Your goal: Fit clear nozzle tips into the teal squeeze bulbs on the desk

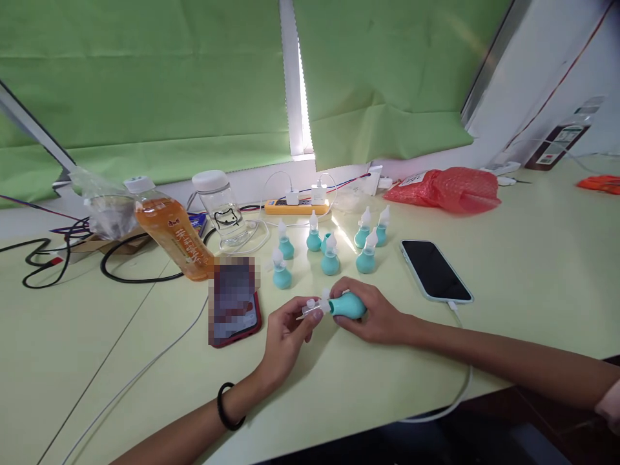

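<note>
In the head view my right hand (368, 313) is wrapped round a teal rubber squeeze bulb (349, 305), its mouth facing left. Between the fingers of my left hand (288, 332) is a clear plastic nozzle (312, 309), pinched with its tip pointing left. The nozzle's base meets the mouth of the bulb; I cannot tell whether it sits inside. Beyond my hands stand several finished-looking teal bulbs with clear nozzles, one of them a nasal aspirator (330, 257) close to my right hand. A teal bulb (325, 241) behind it shows no nozzle of its own.
A phone in a red case (236, 303) lies left of my hands; a cabled phone (436, 271) lies right. Behind are an orange drink bottle (169, 226), a clear jar (220, 210), a yellow power strip (296, 208) and a red bubble-wrap package (448, 189). A white cable (159, 368) crosses the table.
</note>
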Available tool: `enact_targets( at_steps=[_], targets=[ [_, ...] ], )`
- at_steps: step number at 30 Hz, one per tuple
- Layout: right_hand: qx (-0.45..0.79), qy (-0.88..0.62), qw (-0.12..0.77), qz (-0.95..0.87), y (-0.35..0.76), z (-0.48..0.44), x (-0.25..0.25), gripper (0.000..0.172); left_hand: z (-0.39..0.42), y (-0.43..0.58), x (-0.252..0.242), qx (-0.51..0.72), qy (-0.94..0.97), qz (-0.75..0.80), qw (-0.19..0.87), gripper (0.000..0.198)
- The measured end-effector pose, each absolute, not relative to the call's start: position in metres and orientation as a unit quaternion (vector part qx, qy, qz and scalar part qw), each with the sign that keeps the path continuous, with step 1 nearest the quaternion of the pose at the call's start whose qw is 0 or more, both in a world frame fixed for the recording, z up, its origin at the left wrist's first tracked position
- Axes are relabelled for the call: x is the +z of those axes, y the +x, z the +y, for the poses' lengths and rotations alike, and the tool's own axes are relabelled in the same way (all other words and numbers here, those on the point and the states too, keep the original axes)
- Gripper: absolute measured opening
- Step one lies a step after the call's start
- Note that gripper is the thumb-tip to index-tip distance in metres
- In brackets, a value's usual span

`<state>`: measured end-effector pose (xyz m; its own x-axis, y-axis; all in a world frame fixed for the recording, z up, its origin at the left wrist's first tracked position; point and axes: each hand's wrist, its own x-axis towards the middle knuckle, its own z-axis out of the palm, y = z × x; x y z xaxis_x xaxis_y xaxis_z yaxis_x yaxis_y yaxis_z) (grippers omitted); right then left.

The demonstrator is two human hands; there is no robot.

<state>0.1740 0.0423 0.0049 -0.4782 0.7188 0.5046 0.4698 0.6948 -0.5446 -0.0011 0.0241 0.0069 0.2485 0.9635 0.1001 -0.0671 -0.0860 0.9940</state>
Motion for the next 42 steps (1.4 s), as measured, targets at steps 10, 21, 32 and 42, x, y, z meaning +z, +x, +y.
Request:
enact_targets(
  at_steps=[10,21,32,42],
  targets=[
    [0.02,-0.356,0.345,-0.868,0.178,0.043,-0.008,0.02,0.032,-0.003,0.013,0.342,0.615,0.392,0.593,0.027],
    [0.185,-0.367,0.319,-0.854,0.173,0.039,0.003,0.011,0.02,-0.004,0.007,0.335,0.777,0.376,0.377,0.019],
    [0.378,-0.383,0.222,-0.813,0.179,0.042,0.017,0.021,0.03,-0.014,0.007,0.311,0.885,0.272,0.214,0.028],
    [0.23,-0.446,0.511,-0.698,0.191,0.065,0.022,0.024,0.062,0.001,0.008,0.231,0.907,0.349,0.04,0.036]
  ],
)
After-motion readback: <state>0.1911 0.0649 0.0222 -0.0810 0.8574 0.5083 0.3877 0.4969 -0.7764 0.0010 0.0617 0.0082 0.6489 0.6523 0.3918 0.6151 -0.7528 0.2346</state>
